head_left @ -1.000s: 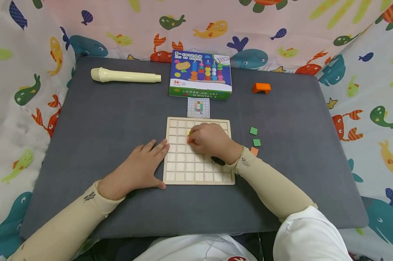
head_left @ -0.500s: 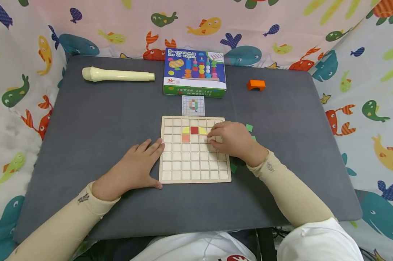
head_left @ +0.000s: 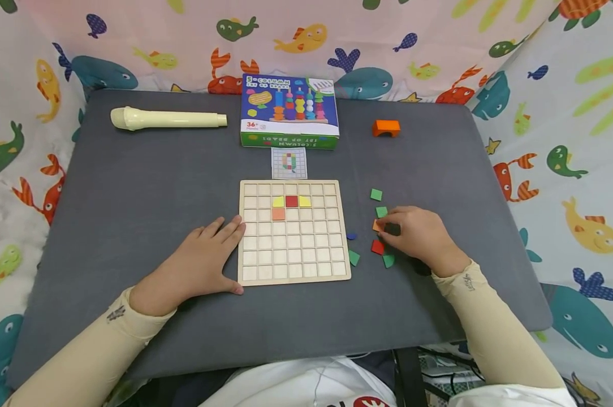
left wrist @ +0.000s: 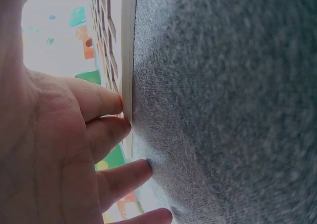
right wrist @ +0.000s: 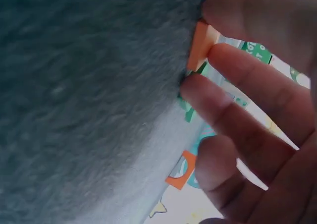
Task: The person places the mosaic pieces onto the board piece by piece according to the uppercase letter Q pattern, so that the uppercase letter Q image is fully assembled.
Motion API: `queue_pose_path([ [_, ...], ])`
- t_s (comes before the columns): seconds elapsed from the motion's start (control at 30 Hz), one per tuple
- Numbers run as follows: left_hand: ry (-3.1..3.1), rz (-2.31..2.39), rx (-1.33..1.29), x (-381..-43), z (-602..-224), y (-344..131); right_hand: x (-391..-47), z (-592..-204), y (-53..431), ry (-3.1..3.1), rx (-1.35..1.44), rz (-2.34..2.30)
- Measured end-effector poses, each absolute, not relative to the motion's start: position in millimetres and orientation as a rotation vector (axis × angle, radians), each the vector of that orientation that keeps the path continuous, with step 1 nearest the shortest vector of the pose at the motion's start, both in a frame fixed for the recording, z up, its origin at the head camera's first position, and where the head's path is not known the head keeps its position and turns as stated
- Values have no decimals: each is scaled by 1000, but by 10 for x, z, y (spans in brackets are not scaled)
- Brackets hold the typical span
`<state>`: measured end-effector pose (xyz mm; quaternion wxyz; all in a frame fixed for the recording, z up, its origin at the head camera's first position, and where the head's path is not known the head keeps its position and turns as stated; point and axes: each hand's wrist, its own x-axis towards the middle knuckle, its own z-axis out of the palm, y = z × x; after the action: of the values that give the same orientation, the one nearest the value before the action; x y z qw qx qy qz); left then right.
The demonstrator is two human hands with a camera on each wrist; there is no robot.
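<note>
A wooden grid board [head_left: 311,254] lies flat on the table, its upper rows holding two yellow pieces [head_left: 305,202], a red tile [head_left: 291,201] and an orange tile [head_left: 278,214]. Against its left edge rests my left hand [head_left: 197,268], fingers spread; fingertips [left wrist: 116,102] touch the rim in the left wrist view. Right of the board, my right hand [head_left: 421,237] pinches a loose orange tile [right wrist: 200,44] at the table surface, between thumb and fingers. Around it lie green tiles [head_left: 376,194], a red tile [head_left: 378,247] and a blue piece [head_left: 352,236].
A small pattern card [head_left: 289,164] lies behind the board, touching or nearly touching a bead-set box [head_left: 289,121]. A cream microphone-shaped object [head_left: 169,118] lies at the back left. An orange arch block [head_left: 386,128] stands at the back right. Printed cloth surrounds the table.
My right hand has moved right, off the board and over to the loose tiles, taking hold of an orange one. My left hand has stayed at the board's edge. The head view has shifted.
</note>
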<state>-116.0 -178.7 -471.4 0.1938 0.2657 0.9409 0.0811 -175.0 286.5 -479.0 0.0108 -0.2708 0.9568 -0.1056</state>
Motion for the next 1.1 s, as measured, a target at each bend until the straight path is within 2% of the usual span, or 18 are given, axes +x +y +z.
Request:
queue_pose_path([
  [0.23,2636,239,729,-1146,-4701,-1795,-1760,-4802,2818,2954,-890,-409],
  [0.37,2635,234,729,-1145,-4701,-1796,-1799,-4755,2639,2971,-1026,-442],
  [0.8,2627,222,722,-1161,-4689,-1791,-1974,-4710,1433,2776,-1436,-504],
  [1.1,2636,203,734,-1159,-4678,-1812,-1989,-4712,920,2698,-1532,-404],
])
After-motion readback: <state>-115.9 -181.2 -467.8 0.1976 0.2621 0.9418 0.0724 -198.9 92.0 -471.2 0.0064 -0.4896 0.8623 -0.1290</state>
